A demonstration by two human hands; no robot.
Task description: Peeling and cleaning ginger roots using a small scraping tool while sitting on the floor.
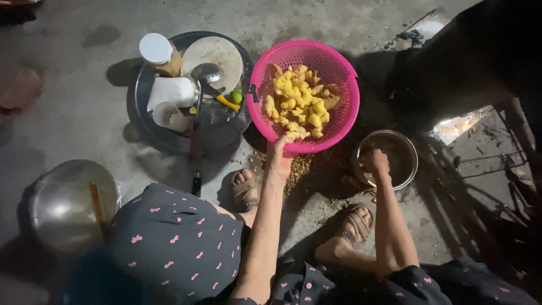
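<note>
Yellow ginger pieces (299,101) fill the pink colander (339,68) on the floor (84,113). Your left hand (279,161) fingers clench its near rim. Your right hand (377,162) dips into the steel bowl (406,149), grip unclear. Peelings (302,166) lie below your fingers.

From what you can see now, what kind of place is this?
Probably an outdoor or yard-side spot for preparing food, at night. A person squats on a bare concrete floor, with a pink colander of yellow peeled pieces and a round metal tray of kitchen utensils set directly on the ground.
</note>
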